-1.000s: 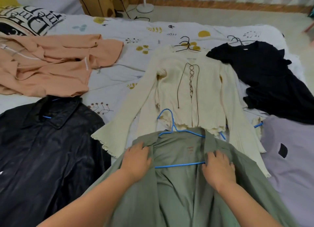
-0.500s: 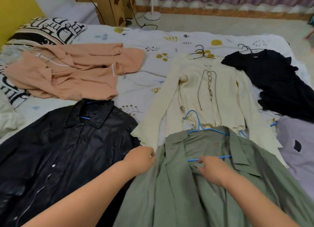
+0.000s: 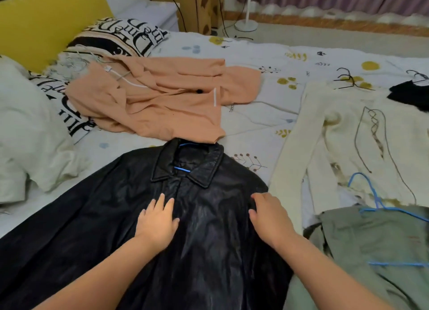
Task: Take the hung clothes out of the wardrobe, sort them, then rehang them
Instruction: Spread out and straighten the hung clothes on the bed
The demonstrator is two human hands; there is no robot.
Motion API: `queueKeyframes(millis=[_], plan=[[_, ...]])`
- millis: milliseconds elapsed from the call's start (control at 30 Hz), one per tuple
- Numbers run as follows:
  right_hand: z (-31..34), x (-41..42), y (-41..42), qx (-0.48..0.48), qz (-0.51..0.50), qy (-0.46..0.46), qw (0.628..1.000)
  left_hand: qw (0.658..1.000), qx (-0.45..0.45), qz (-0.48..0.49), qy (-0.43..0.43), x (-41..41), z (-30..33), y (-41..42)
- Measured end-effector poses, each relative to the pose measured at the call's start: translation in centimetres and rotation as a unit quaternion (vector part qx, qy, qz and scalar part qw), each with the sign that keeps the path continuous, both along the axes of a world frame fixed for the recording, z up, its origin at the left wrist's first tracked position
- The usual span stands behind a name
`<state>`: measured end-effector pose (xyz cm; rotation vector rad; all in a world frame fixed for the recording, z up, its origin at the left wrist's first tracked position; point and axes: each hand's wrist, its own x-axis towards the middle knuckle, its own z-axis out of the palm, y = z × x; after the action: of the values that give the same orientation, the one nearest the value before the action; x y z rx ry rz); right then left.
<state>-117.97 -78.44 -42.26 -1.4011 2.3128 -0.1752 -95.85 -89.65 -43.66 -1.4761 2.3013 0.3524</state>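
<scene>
The black leather jacket point(image 3: 185, 228) lies front-up on the bed point(image 3: 267, 115) right below me, its collar pointing away and a blue hanger point(image 3: 182, 169) showing inside the neck. My left hand point(image 3: 157, 221) rests flat on its chest with the fingers spread and straight, holding nothing. My right hand point(image 3: 269, 217) lies on the jacket's far shoulder with the fingers slightly bent; I think it only presses the leather rather than pinching it, though its fingertips are hard to read from here.

Beyond the collar lies a peach coat point(image 3: 162, 101), its hem just touching the collar. To the right a cream lace-up sweater point(image 3: 348, 142) is spread out, with a green shirt point(image 3: 371, 251) on another blue hanger point(image 3: 376, 200) overlapping its hem, and a black top point(image 3: 411, 94) at the edge. Printed pillows point(image 3: 120, 38) sit by the yellow headboard point(image 3: 46, 19).

The risk I see: the leather looks slick and heavy, so lifting it by the fabric could let it slide off the hanger or crease. Dragging it could also catch the peach coat's hem, or the green shirt beside it, and muddle the sorted piles.
</scene>
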Motion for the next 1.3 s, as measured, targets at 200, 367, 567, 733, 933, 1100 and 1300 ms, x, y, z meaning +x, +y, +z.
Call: queueKeyframes(millis=[200, 367, 567, 733, 933, 1100, 1300], plan=[[-4.6, -0.4, -8.7, 0.006, 0.012, 0.091, 0.996, 0.998, 0.045, 0.047, 0.012, 3.9, -6.1, -2.7], [-7.1, -2.1, -14.0, 0.055, -0.078, 0.05, 0.994, 0.997, 0.058, 0.043, 0.04, 4.6, -8.6, -3.1], [-6.4, 0.3, -15.3, 0.038, -0.075, 0.116, 0.99, 0.994, 0.096, 0.047, 0.032, 5.2, -9.4, -4.3], [-3.7, 2.7, -12.9, 0.015, -0.078, 0.069, 0.994, 0.988, 0.142, 0.048, 0.025, 5.0, -8.5, -4.6], [1.7, 7.1, -9.1, -0.011, -0.137, -0.02, 0.99, 0.976, 0.152, 0.095, 0.124, 6.0, -3.7, -5.2], [7.0, 10.0, -6.5, -0.034, -0.097, -0.09, 0.991, 0.938, -0.082, 0.163, 0.294, 7.1, 3.7, -5.8], [13.2, 11.0, -4.0, -0.072, -0.053, -0.086, 0.992, 0.923, -0.169, 0.094, 0.334, 8.9, 12.8, -7.2]])
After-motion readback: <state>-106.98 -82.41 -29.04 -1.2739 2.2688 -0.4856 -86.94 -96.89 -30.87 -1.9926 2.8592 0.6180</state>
